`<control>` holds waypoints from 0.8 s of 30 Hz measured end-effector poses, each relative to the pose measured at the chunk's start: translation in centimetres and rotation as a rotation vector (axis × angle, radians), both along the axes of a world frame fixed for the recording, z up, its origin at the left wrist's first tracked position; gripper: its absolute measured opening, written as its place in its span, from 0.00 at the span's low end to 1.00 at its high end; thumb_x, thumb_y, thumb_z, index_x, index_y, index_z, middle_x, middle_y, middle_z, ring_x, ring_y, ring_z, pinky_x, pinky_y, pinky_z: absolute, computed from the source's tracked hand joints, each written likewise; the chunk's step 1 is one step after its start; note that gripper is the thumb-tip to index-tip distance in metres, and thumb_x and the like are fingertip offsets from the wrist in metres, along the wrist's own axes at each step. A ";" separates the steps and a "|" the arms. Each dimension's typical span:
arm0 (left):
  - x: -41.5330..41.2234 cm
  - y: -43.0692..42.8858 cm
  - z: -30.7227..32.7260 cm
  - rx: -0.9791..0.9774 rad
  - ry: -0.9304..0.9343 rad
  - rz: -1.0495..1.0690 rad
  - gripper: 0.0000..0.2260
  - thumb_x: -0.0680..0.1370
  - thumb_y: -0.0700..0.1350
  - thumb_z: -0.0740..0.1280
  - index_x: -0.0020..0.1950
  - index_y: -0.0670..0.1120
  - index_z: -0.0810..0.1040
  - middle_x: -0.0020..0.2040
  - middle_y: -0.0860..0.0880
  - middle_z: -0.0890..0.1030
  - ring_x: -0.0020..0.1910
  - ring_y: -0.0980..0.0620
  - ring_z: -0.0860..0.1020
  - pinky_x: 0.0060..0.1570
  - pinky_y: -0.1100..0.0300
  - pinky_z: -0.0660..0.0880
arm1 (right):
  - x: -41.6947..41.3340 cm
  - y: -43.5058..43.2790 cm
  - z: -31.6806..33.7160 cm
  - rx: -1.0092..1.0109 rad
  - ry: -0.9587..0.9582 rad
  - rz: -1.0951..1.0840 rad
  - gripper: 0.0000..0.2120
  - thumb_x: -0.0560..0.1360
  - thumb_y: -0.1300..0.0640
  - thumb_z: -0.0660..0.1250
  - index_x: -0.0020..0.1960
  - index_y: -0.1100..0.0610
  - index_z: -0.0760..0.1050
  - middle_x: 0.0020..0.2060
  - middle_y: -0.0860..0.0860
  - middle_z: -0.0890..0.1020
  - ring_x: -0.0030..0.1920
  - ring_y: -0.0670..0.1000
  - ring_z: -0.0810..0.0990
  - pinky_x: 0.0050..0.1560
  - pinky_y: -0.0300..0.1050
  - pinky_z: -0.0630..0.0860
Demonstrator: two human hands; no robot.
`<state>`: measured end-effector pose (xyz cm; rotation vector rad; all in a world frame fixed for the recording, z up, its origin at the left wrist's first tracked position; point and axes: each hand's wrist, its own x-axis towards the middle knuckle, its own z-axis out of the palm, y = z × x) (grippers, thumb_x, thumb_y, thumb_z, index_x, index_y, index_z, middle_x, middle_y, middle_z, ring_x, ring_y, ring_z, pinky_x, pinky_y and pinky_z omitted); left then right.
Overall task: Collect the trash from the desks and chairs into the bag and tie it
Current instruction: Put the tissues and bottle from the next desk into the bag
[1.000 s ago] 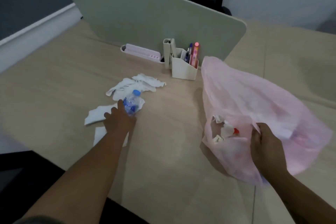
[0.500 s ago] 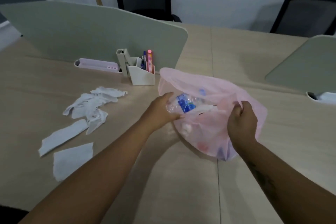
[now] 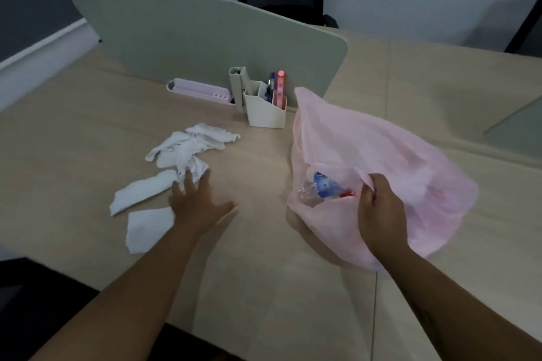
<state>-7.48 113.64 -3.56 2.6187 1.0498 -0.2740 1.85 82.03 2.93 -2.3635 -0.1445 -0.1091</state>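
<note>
On desk | bottle [image 3: 321, 184] now in bag [image 3: 381, 155] | left hand [image 3: 196, 202] back, grip apart | right hand [image 3: 378, 214] clamps rim

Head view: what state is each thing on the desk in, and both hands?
Bag: mouth held open, lying on desk.
Bottle: inside bag.
Tissues: loose, crumpled on desk.
Pen holder: upright, pens inside.
Left hand: open, empty, at tissues.
Right hand: gripping bag rim.
</note>
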 end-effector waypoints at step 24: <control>3.9 8.6 -4.2 0.075 -0.077 -0.216 0.52 0.63 0.79 0.62 0.75 0.67 0.33 0.78 0.51 0.29 0.77 0.37 0.34 0.72 0.30 0.44 | -0.2 1.3 -4.5 -0.434 -0.099 0.040 0.30 0.79 0.36 0.37 0.55 0.52 0.72 0.37 0.54 0.80 0.34 0.57 0.79 0.39 0.58 0.81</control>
